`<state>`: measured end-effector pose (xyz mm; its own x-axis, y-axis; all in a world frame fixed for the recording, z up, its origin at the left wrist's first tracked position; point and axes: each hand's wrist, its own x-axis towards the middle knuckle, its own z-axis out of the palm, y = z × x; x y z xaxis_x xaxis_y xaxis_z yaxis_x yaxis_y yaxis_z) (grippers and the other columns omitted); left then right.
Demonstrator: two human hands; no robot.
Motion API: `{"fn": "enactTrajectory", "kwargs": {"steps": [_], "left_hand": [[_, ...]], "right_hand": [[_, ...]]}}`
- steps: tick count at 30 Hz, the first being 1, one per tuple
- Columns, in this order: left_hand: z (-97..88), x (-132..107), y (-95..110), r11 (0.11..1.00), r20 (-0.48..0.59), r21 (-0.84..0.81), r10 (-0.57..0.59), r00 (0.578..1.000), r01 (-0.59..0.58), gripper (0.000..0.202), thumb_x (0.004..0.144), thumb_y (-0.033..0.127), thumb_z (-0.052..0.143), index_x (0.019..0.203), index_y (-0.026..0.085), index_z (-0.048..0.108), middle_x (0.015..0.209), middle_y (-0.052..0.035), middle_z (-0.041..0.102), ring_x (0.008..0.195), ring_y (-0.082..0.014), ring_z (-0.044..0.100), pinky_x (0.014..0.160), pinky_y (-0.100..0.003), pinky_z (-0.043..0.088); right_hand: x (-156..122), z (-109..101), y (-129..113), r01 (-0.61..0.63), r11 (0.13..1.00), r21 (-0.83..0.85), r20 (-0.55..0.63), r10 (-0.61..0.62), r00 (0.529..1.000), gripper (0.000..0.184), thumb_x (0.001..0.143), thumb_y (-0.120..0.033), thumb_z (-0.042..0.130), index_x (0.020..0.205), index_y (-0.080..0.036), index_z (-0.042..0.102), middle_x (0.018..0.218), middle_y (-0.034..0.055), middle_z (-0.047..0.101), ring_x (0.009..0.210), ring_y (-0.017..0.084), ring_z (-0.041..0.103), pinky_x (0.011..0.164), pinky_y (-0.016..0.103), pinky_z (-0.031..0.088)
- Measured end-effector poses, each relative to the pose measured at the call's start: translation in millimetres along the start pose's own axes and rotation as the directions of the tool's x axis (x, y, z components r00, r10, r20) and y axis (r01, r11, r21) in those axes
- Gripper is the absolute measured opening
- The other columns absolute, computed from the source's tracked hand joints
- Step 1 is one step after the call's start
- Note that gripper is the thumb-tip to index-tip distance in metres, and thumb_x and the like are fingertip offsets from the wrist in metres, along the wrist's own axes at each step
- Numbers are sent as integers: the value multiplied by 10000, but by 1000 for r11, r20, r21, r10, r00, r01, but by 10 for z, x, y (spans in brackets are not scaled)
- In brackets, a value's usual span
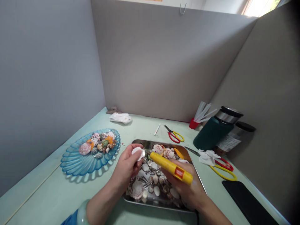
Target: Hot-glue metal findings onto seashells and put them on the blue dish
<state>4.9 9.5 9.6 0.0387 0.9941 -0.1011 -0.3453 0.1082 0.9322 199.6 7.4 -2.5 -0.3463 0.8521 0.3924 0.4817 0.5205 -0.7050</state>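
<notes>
Bracelet (82, 213) and blue sleeve (70, 218) show at the lower edge, the pale green ring around the left wrist. Near the right corner lies a flat black slab (248, 201). The right hand (184, 190) is closed around a yellow glue gun (167, 164), though some of its fingers are hidden beneath the body. The left hand (127, 161) pinches a white piece (136, 154) between thumb and fingers, above the metal tray's left side. The gun's nozzle points at that piece, close by; whether they touch, I cannot tell. Below both hands, the metal tray (150, 205) holds many small shells, among them a ribbed scallop shell (137, 190) in its near left corner.

Left of the tray, a blue scalloped dish (78, 167) carries a cluster of mixed shells (84, 149). To the right, a crumpled tissue (208, 157) lies over scissors with red and yellow handles (222, 173). Beyond stand a dark green bottle (212, 133) and, behind it, a jar with a black lid (245, 126). Another pair of scissors (173, 135) lies past the tray beside a white marker (157, 129). Farther back are a red cup (193, 124) of translucent sticks (202, 112) and a folded white cloth (120, 118), before a grey partition (159, 62).
</notes>
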Motion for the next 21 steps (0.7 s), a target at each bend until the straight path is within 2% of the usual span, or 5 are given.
{"fn": "enactTrajectory", "kwargs": {"steps": [6, 11, 14, 21], "left_hand": [[25, -9, -2, 1000, -1, 20, 11, 1000, -11, 192, 818, 301, 512, 981, 203, 492, 512, 95, 439, 350, -19, 204, 359, -164, 110], [53, -22, 0, 990, -37, 124, 78, 996, -73, 298, 798, 286, 527, 1078, 187, 505, 612, 59, 517, 380, -30, 312, 367, -156, 191], [51, -21, -6, 977, -28, 191, 98, 995, -91, 331, 811, 295, 513, 1123, 184, 497, 653, 47, 535, 386, -37, 332, 367, -161, 215], [35, -41, -59, 936, -39, 319, 171, 985, -150, 342, 826, 329, 513, 1149, 217, 529, 666, 34, 569, 428, -64, 385, 382, -164, 259]], "right_hand": [[-14, 9, 22, 18, 1000, -15, -24, -18, 1000, 187, 843, -250, 539, 671, -179, 536, 585, -25, 496, 511, 114, 438, 498, 238, 327], [-31, 5, 30, 81, 997, -10, -16, -81, 997, 84, 778, -149, 538, 704, -181, 559, 616, -20, 538, 534, 118, 475, 513, 231, 338], [-30, 10, 51, 70, 997, -26, -20, -70, 997, 86, 757, -117, 529, 717, -184, 567, 634, -19, 558, 550, 120, 489, 520, 230, 335], [-56, 10, 86, 56, 997, -48, -5, -56, 998, 63, 767, -145, 537, 729, -192, 555, 655, -27, 561, 569, 122, 489, 535, 234, 323]]}}
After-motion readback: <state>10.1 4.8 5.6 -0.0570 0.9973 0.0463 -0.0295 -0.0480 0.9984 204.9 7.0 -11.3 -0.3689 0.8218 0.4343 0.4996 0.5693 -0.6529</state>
